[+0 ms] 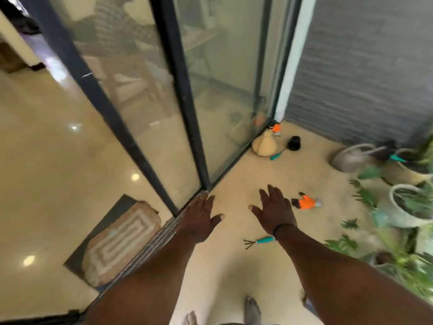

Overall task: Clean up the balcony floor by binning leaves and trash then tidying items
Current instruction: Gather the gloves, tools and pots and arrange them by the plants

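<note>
We stand on the balcony floor [234,266], a pale beige surface stretching beyond our fingers toward a grey ribbed wall [363,66]. To the left of our fingers runs the sliding glass door [145,90] in its dark frame, with a patterned doormat [119,238] lying inside. To the right of our fingers stand potted plants [407,207] in woven baskets, blurred, with green leaves [350,223] reaching over the floor.

Our left hand [199,218] and right hand [275,211] are both held out flat above the floor, fingers [273,192] straight and spread, holding nothing.

Far beyond our fingers, in the corner by the door, sits a tan spray bottle [264,144] with an orange top, a small black pot [294,143] beside it and a teal-handled tool [277,154] between them. Just right of our right fingers lies an orange gardening glove [307,202]. Nearer us than the right hand, beside the wrist, lies a teal-handled hand rake [259,241].
</note>
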